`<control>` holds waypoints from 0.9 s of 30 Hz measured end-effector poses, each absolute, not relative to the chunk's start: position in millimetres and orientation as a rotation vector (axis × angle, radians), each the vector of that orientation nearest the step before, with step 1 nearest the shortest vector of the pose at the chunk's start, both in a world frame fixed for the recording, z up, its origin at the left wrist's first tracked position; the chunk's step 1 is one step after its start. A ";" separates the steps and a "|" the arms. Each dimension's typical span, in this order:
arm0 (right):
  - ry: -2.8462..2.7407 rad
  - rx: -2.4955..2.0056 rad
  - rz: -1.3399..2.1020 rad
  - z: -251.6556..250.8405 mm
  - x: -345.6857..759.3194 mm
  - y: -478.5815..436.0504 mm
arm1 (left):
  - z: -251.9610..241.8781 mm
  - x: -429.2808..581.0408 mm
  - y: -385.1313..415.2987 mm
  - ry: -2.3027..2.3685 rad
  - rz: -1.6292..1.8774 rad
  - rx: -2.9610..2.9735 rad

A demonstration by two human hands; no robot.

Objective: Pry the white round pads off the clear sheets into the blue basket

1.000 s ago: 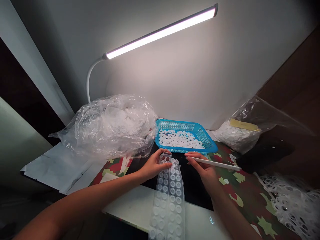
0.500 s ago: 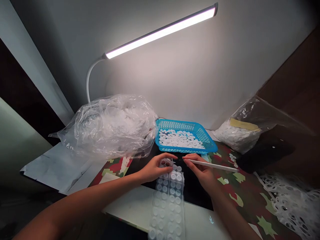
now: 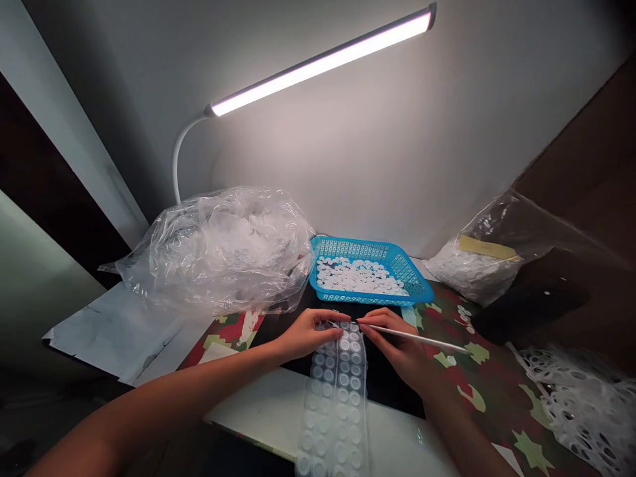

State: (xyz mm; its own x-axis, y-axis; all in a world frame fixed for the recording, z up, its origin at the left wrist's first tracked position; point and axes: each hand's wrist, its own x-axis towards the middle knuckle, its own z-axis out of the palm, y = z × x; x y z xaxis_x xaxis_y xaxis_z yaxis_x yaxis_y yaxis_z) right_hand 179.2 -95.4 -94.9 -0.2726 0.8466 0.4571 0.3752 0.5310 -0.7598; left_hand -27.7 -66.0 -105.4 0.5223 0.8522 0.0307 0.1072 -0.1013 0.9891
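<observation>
A long translucent strip [image 3: 342, 395], with round white ring-like pieces in rows, runs from the black mat [image 3: 392, 381] over the table's front edge. My left hand [image 3: 312, 331] is closed on its far end, thumb on top of the pieces and fingers bent over the edge. Part of that end is hidden under the hand. In my right hand [image 3: 392, 334] a thin white stick [image 3: 430, 342] is pinched, pointing back to the right. The right fingertips meet the strip's far right corner, close to the left fingertips; whether they touch it I cannot tell.
A blue basket [image 3: 422, 291] of white discs stands behind the hands. Left of it lies a large clear plastic bag [image 3: 223, 252]. On the right are another filled bag [image 3: 477, 268], a dark object [image 3: 531, 298] and white perforated scraps [image 3: 586, 404]. A lit lamp [image 3: 322, 63] hangs above.
My right hand has moved slightly left and down to the strip's far corner, with the stick still held. The far end, earlier showing dark round openings, now lies flatter under my left hand.
</observation>
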 end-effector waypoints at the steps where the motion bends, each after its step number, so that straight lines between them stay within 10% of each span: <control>1: -1.897 -1.002 0.665 -94.7 178.8 -95.9 | -104.5 -27.7 -66.5 0.854 0.769 1.559; 27: -2.077 -1.020 0.503 -101.0 173.4 -100.2 | -112.0 -29.1 -65.6 0.782 0.764 1.554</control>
State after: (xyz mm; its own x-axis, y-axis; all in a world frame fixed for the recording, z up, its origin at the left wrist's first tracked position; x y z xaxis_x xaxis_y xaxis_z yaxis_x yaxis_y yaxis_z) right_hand 173.4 -100.2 -101.0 -0.3968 0.7965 0.4563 0.4995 0.6044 -0.6207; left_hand -29.1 -65.6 -112.0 0.5618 0.8260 0.0461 0.0650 -0.0996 0.9929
